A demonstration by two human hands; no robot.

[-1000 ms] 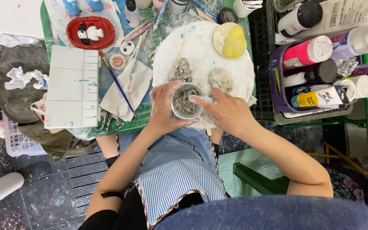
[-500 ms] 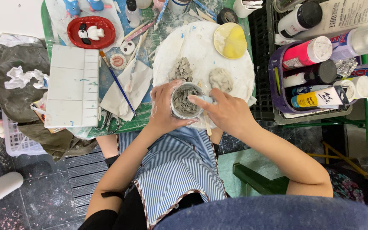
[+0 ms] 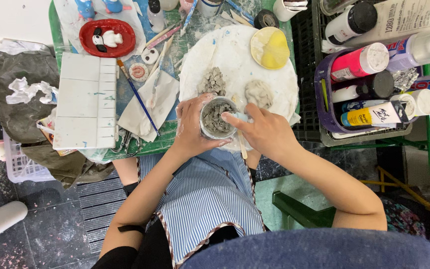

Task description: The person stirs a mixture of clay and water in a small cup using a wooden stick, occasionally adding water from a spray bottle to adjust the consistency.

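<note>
Head view looks straight down on a cluttered work table. The left hand (image 3: 191, 130) wraps around a small cup (image 3: 217, 118) full of grey clay bits, gripping its left side and holding it at the near edge of a round white board (image 3: 235, 55). The right hand (image 3: 267, 133) reaches in from the right, fingertips pinched narrowly on a small pale blue tool (image 3: 240, 117) at the cup's rim; a wooden stick (image 3: 242, 145) shows just under this hand. On the board, beyond the cup, lie a clay pile (image 3: 214, 81) and a rounded clay lump (image 3: 259, 92), with a yellow disc (image 3: 270, 47) at its far right. Left of the board rest a blue-handled brush (image 3: 138, 94), a white palette (image 3: 86, 101) and a red dish (image 3: 107, 37). A purple basket (image 3: 324, 107) of paint bottles stands at the right.
</note>
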